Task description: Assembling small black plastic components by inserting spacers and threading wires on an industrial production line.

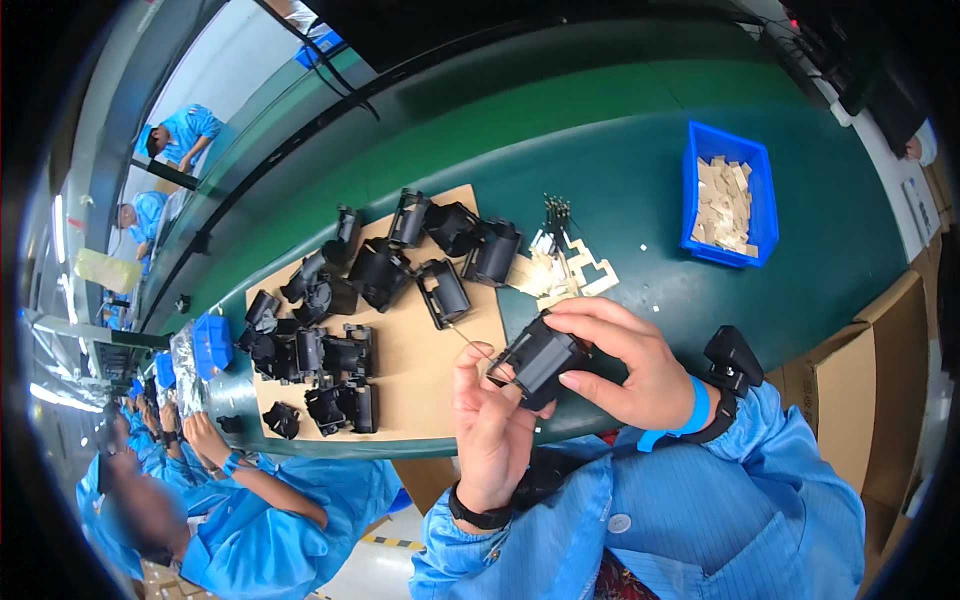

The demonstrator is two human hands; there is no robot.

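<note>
A black plastic housing is held between my two hands, just past the table's near edge. My left hand is closed on its left end, with the fingertips partly behind it. My right hand grips its right end between thumb and fingers. A thin wire slants across my left fingertips toward the housing; where it ends is hard to make out. Several similar black housings stand and lie on a tan board to the left. Cream-coloured flat pieces lie beyond my hands.
Thin dark-tipped wires lie beside the cream pieces. A blue bin of small beige pieces stands at the right on the green table. A cardboard box is at the right. A co-worker in a blue smock sits at the left.
</note>
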